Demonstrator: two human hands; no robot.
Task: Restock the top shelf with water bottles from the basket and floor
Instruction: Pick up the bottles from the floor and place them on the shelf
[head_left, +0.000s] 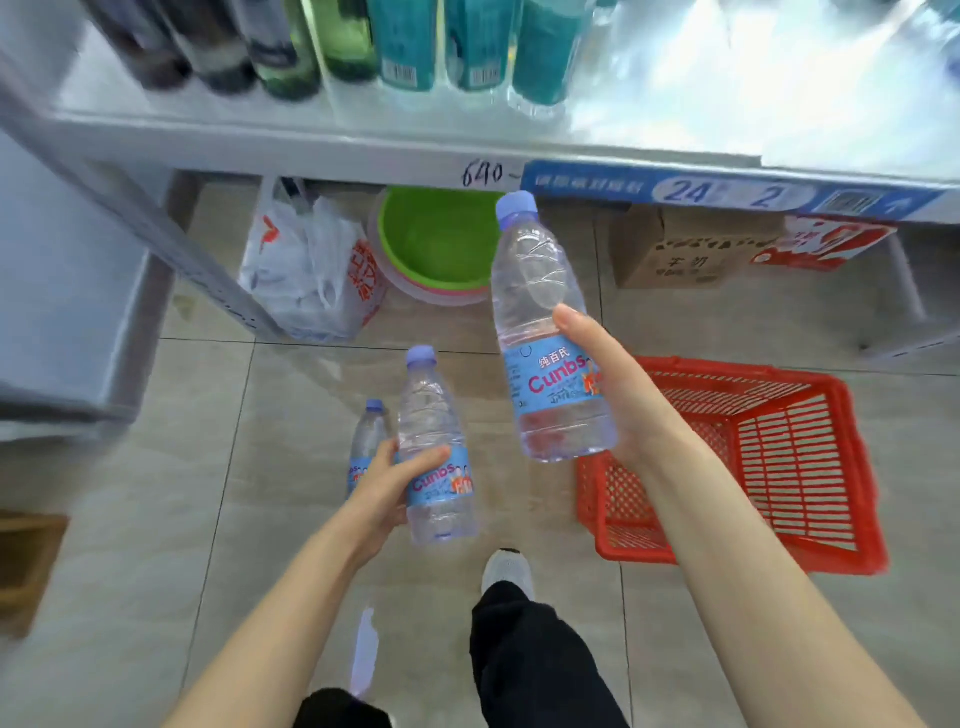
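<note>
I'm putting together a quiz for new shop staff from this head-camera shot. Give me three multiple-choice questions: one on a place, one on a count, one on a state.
1. Where is the red basket?
A on the shelf
B on the tiled floor, at the person's right
C on the cardboard box

2. How many purple-capped water bottles show?
A one
B two
C three

3. What is the right hand doing?
A hanging empty
B gripping a water bottle
C resting on the basket

Answers:
1 B: the basket sits on the tiles beside the right forearm.
2 C: there are the left-hand bottle, the right-hand bottle and the floor bottle.
3 B: its fingers wrap round the right-hand bottle at the label.
</note>
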